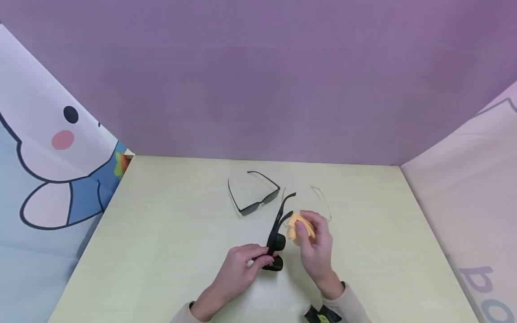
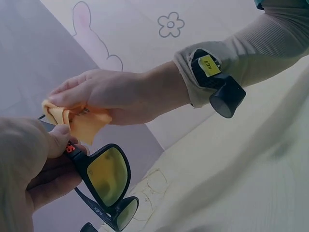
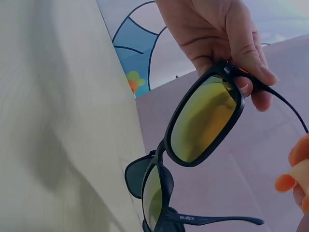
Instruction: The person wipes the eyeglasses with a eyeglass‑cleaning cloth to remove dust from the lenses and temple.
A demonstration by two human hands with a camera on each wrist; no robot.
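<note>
Between the thumb and fingers of my left hand [image 1: 241, 268] is a pair of black sunglasses [image 1: 276, 242], gripped by one temple near the hinge. Both temples are unfolded and point up and away in the head view. Yellow-green mirrored lenses [image 3: 207, 121] show in the right wrist view. My right hand [image 1: 318, 251] pinches a bunched orange cloth [image 1: 300, 228] close beside the temple ends. In the left wrist view the cloth [image 2: 87, 124] overlaps the temple beyond my left thumb; whether it touches, I cannot tell.
Another pair of dark sunglasses [image 1: 258, 205] lies unfolded farther back on the pale table [image 1: 181, 202]. Thin wire-rimmed glasses [image 1: 325, 199] lie behind my right hand, partly hidden by it. A purple panel [image 1: 258, 89] rises along the back edge, with printed sheets at both sides.
</note>
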